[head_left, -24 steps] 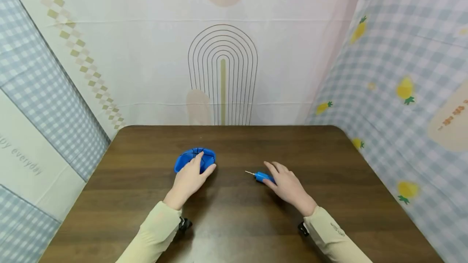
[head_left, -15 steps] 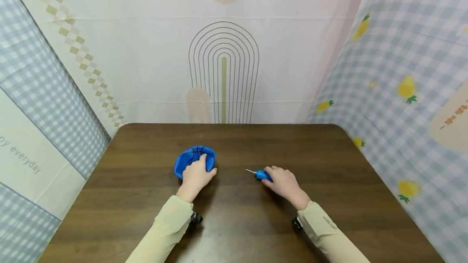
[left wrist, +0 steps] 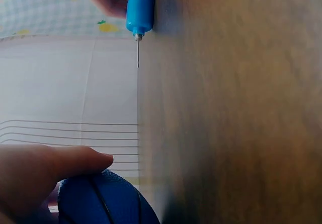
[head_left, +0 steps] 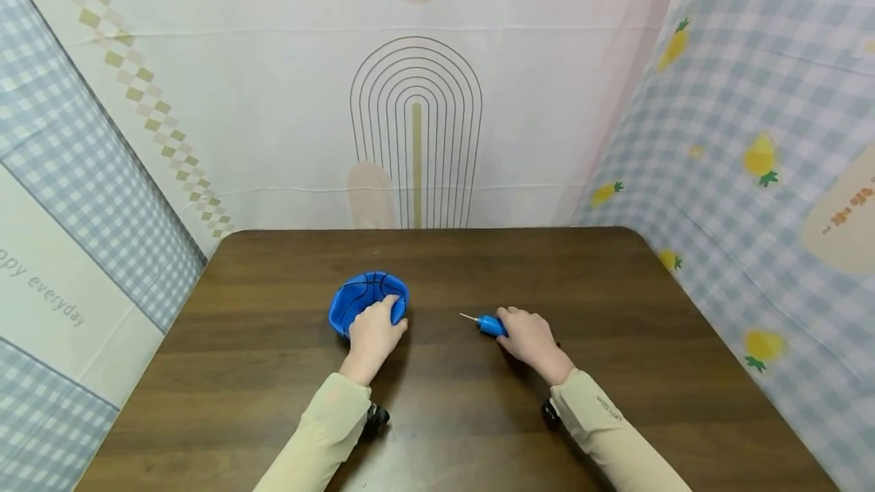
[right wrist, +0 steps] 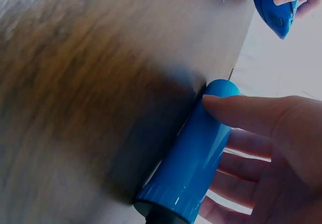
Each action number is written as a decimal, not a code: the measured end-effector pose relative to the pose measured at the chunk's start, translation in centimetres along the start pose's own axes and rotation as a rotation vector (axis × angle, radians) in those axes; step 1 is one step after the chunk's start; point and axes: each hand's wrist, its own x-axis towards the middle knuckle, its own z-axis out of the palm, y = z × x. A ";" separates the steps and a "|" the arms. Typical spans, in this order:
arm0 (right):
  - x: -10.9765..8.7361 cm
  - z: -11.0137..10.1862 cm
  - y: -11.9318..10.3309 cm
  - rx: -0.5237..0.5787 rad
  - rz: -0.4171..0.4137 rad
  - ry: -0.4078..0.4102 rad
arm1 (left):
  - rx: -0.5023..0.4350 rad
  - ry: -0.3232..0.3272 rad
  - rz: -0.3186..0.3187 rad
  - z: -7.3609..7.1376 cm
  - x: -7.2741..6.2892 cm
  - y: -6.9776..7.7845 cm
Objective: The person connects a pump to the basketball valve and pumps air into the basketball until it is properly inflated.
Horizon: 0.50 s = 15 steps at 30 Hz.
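A deflated blue basketball (head_left: 352, 301) with black seams lies caved in like a bowl on the left half of the table. My left hand (head_left: 372, 331) grips its near right edge, fingers inside the hollow and thumb on the outside, as the left wrist view shows beside the ball's pebbled skin (left wrist: 103, 199). To the right, my right hand (head_left: 532, 338) holds a blue hand pump (head_left: 491, 326) whose thin metal needle (left wrist: 138, 53) points left toward the ball. In the right wrist view the thumb and fingers lie on opposite sides of the pump barrel (right wrist: 188, 153).
Both objects are on a dark wooden table (head_left: 437, 264) with rounded far corners. A white printed cloth (head_left: 273, 120) hangs behind it, and a blue checked cloth (head_left: 718, 120) hangs along the right side.
My left hand has gone from lying over the ball to gripping its right edge, and the ball's hollow shows more. My right hand's fingers have closed round the pump.
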 end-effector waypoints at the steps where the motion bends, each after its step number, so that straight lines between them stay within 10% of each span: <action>1: 0.0 0.0 -0.1 -0.001 -0.003 0.000 | -0.004 0.004 0.006 0.0 -0.2 0.0; 15: -0.5 -2.4 -3.8 0.215 -0.159 0.050 | 0.006 0.042 0.057 0.7 -1.6 0.5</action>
